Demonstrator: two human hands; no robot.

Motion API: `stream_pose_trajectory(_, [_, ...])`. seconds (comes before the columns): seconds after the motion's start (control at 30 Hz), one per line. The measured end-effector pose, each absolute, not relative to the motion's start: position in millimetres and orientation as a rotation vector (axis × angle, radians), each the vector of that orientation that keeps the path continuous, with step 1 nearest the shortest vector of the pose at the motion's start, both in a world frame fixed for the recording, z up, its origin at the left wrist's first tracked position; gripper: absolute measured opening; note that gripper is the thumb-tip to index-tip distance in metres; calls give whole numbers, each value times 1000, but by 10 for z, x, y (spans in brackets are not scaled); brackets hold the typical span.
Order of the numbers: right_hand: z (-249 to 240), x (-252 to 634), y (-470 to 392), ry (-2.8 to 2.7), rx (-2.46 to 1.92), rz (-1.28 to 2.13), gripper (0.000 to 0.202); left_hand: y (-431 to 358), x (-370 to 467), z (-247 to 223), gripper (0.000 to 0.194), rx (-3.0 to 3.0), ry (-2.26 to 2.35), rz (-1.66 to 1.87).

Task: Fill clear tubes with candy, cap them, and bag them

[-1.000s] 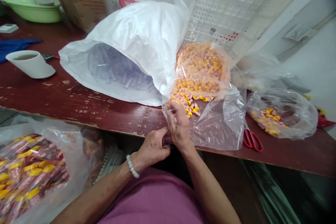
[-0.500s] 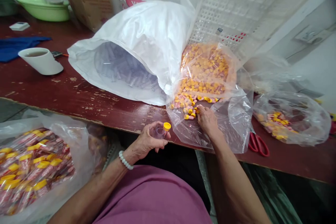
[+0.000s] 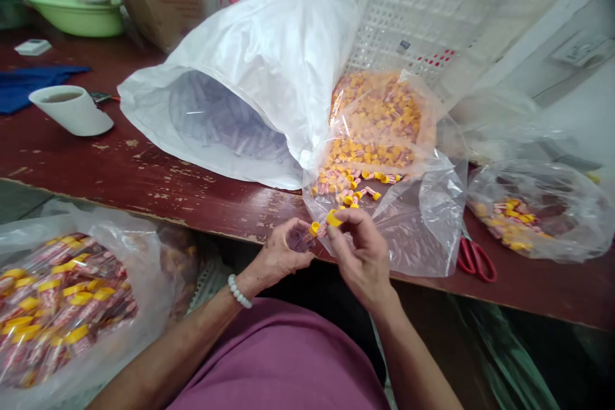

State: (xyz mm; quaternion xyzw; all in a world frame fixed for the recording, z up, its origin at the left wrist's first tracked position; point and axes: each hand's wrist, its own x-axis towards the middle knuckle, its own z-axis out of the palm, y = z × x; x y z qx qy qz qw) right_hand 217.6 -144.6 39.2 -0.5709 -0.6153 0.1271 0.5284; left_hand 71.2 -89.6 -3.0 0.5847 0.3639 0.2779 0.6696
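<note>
My left hand [image 3: 276, 253] is curled around clear plastic tubes [image 3: 300, 239]; how many cannot be told. A small yellow cap [image 3: 314, 229] shows at the tubes' right side. Close beside it, my right hand [image 3: 362, 259] pinches a yellow-capped piece [image 3: 334, 218] between thumb and fingertips, its pink-and-white striped part pointing at the left hand. Behind the right hand lie loose yellow-capped pieces [image 3: 369, 193] at the mouth of a clear plastic bag [image 3: 413, 224] full of them. A white sack [image 3: 283, 45] further left opens toward me, with many clear tubes [image 3: 225, 118] inside.
Filled yellow-capped tubes [image 3: 62, 314] fill a bag at lower left. Red-handled scissors [image 3: 475, 259] and a smaller clear bag [image 3: 571, 218] lie right. A white cup [image 3: 72, 112] stands on the dark red table [image 3: 158, 195]; a white plastic crate [image 3: 432, 13] leans behind.
My right hand has come back from the loose pieces toward my left hand, bringing a yellow-capped piece. The left hand has shifted slightly right, and the capped piece by it is tilted.
</note>
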Motion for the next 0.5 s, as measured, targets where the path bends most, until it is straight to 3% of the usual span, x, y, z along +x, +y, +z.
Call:
stream_pose_trajectory(0.17, [321, 2001, -1515, -1684, -1317, 68, 20, -901, 682, -8, 35, 1383, 755, 699])
stream_pose_trajectory(0.37, [258, 2068, -1531, -1692, -1355, 29, 17, -880, 689, -18, 30, 1496, 778, 734])
stream_pose_trajectory(0.5, [344, 2046, -1568, -1747, -1352, 68, 12, -880, 683, 34, 36, 1430, 767, 701])
